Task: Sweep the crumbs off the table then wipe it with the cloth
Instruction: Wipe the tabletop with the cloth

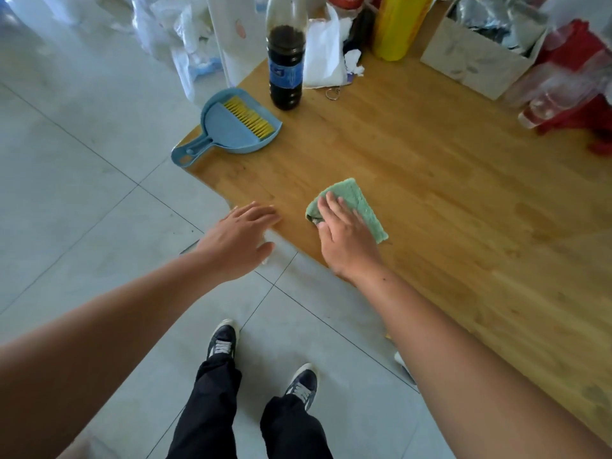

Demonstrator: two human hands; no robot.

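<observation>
Green cloth [361, 207], nubby and folded, lies near the edge of the wooden table [430, 193] under the flat fingers of the right hand [347, 241]; the left hand [240, 240] is spread alongside. Crumbs cannot be made out.

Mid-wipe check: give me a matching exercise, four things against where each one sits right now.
1 cloth
2 dustpan
3 bottle
4 left hand

A upright beside the dustpan
B under the right hand
C open at the near edge of the table
D at the table's left corner, brush inside

Pairs: 1-B, 2-D, 3-A, 4-C
</observation>
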